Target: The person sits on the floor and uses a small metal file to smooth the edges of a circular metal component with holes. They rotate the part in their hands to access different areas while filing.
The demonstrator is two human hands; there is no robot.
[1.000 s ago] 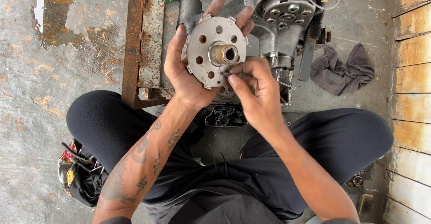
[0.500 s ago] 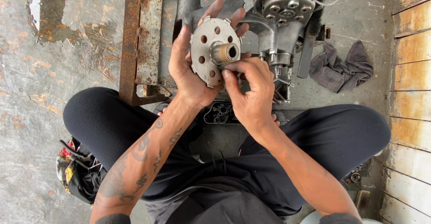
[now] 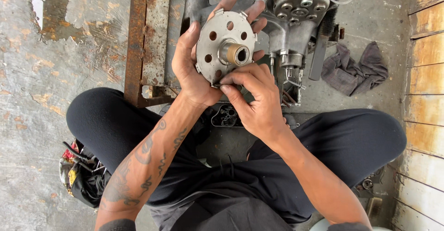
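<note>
On the floor at our left lies a rusty steel frame. Our left hand cups the round perforated metal plate, fingers spread behind it, thumb hooked over its rim. Our right hand pinches narrowly at the plate's lower edge. We judge it best to keep the plate steady and work with fingertips only. Behind sits the engine casing; a grey rag lies rightmost.

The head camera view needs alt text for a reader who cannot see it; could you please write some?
A seated person's left hand holds up a round perforated metal disc with a central hub, while the right hand pinches its lower edge. Behind stand a grey engine casing, a rusty steel frame and a dark rag.
</note>
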